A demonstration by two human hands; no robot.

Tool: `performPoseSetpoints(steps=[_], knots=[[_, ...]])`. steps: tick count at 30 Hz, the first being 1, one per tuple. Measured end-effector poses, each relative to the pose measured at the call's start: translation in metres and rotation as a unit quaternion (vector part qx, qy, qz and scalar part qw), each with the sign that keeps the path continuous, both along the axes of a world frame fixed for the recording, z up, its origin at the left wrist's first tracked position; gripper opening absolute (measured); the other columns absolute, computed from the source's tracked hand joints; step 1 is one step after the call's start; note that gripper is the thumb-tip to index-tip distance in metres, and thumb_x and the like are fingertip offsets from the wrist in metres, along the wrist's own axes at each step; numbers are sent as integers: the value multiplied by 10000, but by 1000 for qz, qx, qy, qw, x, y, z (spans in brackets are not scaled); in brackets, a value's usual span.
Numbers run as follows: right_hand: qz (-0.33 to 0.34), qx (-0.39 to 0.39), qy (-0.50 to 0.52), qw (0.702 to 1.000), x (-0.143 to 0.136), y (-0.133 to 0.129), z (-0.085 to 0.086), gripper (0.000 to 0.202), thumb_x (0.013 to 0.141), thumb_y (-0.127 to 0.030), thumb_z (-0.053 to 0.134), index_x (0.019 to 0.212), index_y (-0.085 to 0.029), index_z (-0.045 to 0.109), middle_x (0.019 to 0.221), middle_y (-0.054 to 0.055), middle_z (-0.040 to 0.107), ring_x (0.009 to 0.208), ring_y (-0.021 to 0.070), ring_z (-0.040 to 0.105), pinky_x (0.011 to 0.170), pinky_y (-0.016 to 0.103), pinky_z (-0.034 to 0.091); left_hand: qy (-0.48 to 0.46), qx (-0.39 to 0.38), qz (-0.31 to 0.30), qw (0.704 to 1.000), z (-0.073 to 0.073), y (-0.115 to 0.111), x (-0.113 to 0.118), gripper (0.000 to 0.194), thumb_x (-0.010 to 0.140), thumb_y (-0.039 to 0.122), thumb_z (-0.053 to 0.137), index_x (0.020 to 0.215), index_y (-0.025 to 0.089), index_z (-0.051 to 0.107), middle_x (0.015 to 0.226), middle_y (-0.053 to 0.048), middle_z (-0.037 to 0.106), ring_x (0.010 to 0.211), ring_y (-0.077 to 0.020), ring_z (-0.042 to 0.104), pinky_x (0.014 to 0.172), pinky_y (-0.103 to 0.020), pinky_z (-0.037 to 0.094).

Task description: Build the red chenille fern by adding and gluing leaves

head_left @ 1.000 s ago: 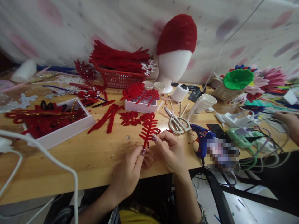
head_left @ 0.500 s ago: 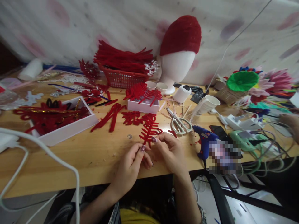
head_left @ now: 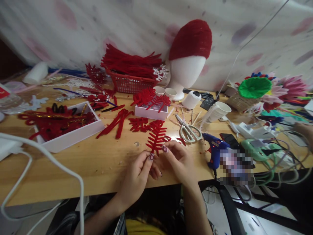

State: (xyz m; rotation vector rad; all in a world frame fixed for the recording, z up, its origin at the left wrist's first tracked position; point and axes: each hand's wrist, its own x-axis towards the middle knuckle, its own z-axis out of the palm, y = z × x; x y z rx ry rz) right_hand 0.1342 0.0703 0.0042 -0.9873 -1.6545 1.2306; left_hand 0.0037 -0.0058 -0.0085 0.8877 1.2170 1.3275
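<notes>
A red fuzzy pipe-cleaner frond (head_left: 156, 137), with a central stem and thin barbs on both sides, stands up from my left hand (head_left: 139, 169). My left thumb and forefinger pinch its stem at the bottom. My right hand (head_left: 182, 161) is closed beside the frond's lower right barbs, thumb and forefinger together. Whether a barb lies between those fingertips is hidden. A red loop shows just above the right fingers. Behind the frond, several red pipe-cleaner pieces (head_left: 139, 124) lie on the table.
Scissors (head_left: 187, 129) and a blue glue gun (head_left: 215, 147) lie to the right, near a phone and cables. White boxes (head_left: 73, 141) hold red pieces. A red basket (head_left: 132, 84) and a foam head (head_left: 187, 70) stand behind. A white cable (head_left: 61, 166) arches at left. Another person's hand (head_left: 304, 130) shows far right.
The right fingertips have shifted slightly right, away from the frond's stem. The left hand keeps its pinch, and the frond's barbs show more clearly. The camera view has moved a little.
</notes>
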Motion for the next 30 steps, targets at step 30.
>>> performPoseSetpoints(steps=[30], knots=[[-45,-132,197,971,-22,-17,-20,186,780,-355,760,776,-209,645,686,-23,612,568,101,517,505,222,414,35,13,13,999,-2,-1,-1,219,960,367,481,928,193,611,660,15,679,546,-121,604,557,-221,508]])
